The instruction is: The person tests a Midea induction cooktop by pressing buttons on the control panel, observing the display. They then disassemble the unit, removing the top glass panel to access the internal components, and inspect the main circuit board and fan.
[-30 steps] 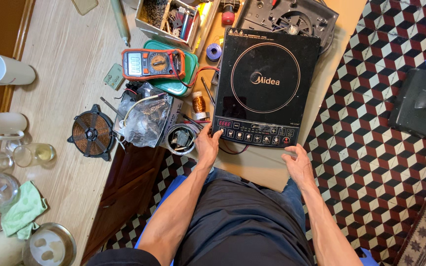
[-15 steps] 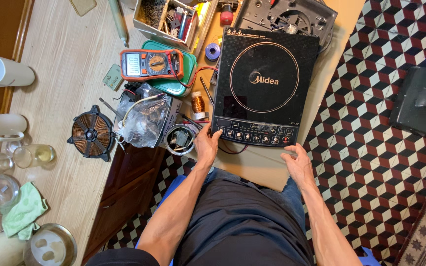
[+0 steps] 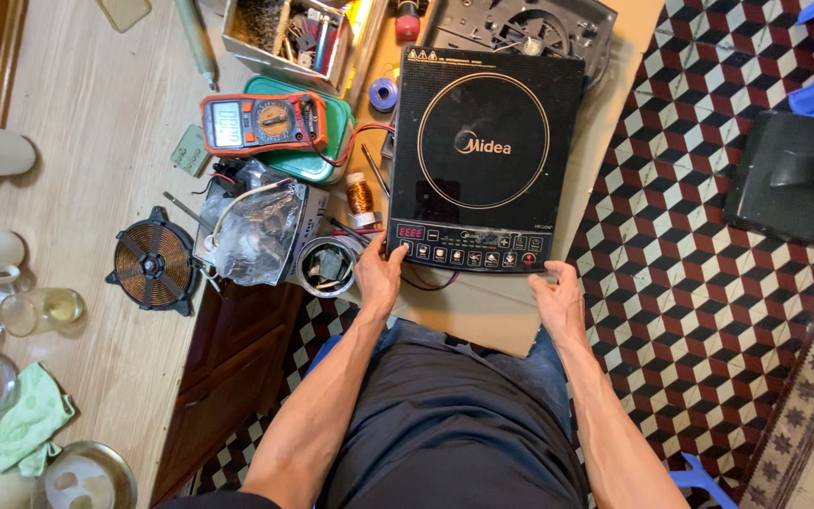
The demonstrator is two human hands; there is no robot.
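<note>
Now | both hands (image 3: 381, 275) open on cooker (image 3: 482, 160) | multimeter (image 3: 261, 123), coil (image 3: 151, 273) left

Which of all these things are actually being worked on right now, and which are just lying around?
In hand:
- black induction cooker, red display lit
- left hand at its control panel's near-left corner
- right hand at its near-right corner

Lying about:
- orange multimeter
- bare copper coil disc
- clear plastic bag of parts
- box of small tools
- green cloth
- drinking glass
</note>
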